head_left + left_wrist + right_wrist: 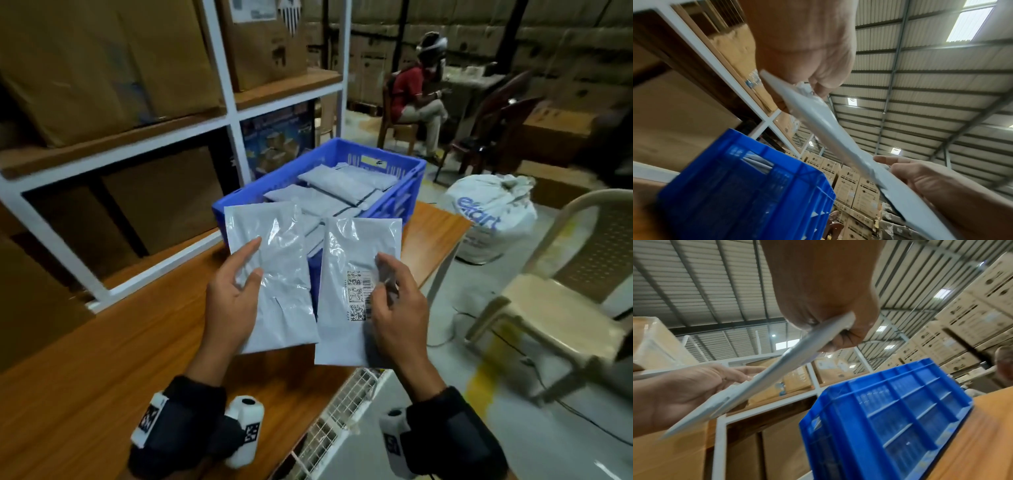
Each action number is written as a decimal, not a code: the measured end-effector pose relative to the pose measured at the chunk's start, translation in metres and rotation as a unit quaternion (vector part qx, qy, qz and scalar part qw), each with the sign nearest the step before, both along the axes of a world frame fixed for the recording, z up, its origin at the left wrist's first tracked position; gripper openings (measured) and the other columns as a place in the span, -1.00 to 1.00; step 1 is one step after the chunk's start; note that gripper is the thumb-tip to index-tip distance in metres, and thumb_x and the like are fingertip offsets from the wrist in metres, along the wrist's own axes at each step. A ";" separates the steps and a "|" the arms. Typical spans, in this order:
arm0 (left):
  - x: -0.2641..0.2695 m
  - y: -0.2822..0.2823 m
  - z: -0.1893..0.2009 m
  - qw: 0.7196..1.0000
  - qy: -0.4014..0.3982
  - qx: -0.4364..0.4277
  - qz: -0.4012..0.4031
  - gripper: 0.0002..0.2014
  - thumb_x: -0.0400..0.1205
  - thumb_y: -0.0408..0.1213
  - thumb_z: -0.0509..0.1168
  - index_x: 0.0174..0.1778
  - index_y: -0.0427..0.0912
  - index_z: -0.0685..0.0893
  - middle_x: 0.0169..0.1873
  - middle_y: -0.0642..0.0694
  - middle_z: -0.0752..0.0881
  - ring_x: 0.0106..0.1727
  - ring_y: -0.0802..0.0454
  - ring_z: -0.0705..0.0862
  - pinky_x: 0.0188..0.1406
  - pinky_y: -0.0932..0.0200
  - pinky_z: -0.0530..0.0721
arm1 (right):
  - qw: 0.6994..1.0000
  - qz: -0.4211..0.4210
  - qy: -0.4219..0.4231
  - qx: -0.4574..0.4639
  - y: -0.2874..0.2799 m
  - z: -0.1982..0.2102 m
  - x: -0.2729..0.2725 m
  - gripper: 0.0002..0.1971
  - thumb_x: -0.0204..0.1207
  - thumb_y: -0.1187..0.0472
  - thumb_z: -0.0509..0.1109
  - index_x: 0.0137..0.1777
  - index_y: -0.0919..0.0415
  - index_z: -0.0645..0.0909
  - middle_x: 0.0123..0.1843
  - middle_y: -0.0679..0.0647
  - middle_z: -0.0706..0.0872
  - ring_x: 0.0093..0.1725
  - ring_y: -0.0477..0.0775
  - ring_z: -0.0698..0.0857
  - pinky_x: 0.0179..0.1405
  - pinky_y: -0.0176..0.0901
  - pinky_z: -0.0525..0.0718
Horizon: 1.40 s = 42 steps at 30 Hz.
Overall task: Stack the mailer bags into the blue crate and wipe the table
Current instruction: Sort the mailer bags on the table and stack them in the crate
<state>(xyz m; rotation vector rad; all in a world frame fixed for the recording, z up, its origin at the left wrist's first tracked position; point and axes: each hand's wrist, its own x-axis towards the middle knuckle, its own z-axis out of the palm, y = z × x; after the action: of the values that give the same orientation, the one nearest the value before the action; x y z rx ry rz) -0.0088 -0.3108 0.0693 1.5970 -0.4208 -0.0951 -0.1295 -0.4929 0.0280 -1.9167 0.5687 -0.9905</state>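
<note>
I hold two grey mailer bags side by side above the wooden table (113, 346), just in front of the blue crate (394, 202). My left hand (236, 301) grips the left mailer bag (277, 274) by its lower left side, thumb on top. My right hand (394, 305) pinches the right mailer bag (352, 274), which carries a barcode label (359, 294). Several grey mailers (342, 185) lie inside the crate. In the left wrist view the left mailer bag (818, 120) shows edge-on beside the blue crate (748, 186). The right wrist view shows the right mailer bag (797, 353) edge-on.
A white metal shelf (219, 85) with cardboard boxes stands along the table's left side. A beige plastic chair (561, 301) and a white sack (493, 216) are on the floor to the right. A white wire rack (335, 421) sits below the table's near edge. A seated person (418, 99) is far back.
</note>
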 end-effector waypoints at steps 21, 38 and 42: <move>0.173 -0.198 0.071 0.956 -0.148 0.253 -0.006 -0.48 0.55 -0.41 0.48 0.46 -0.21 0.60 0.39 -0.04 0.64 0.37 0.10 0.59 0.39 0.18 0.47 | 0.994 0.017 0.018 -0.105 -0.286 0.035 0.155 -0.57 0.54 0.38 0.35 0.37 0.02 0.63 -0.01 -0.06 0.72 -0.37 -0.30 0.51 -0.35 -0.52 0.42; 0.247 -0.340 0.026 0.924 -0.006 0.382 0.031 -0.42 0.49 -0.34 0.56 0.45 -0.26 0.59 0.38 -0.08 0.64 0.34 0.03 0.63 0.28 0.18 0.58 | 0.969 0.193 0.103 -0.112 -0.419 0.031 0.290 -0.60 0.50 0.40 0.32 0.27 0.05 0.70 0.01 -0.05 0.76 -0.08 0.02 0.72 -0.07 -0.16 0.63; 0.247 -0.358 0.008 0.886 0.059 0.459 0.016 -0.29 0.47 -0.22 0.57 0.52 -0.23 0.44 0.51 -0.18 0.48 0.45 -0.06 0.52 0.23 0.25 0.53 | 0.956 0.254 0.104 -0.105 -0.437 0.019 0.306 -0.61 0.53 0.40 0.33 0.31 0.11 0.69 0.18 0.00 0.77 0.10 -0.01 0.73 0.15 -0.11 0.67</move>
<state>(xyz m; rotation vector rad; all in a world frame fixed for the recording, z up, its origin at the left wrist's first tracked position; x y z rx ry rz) 0.2385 -0.6688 0.0772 2.5166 -0.2536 -0.4134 0.1763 -0.9303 0.0467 -2.2182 0.0667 -0.5353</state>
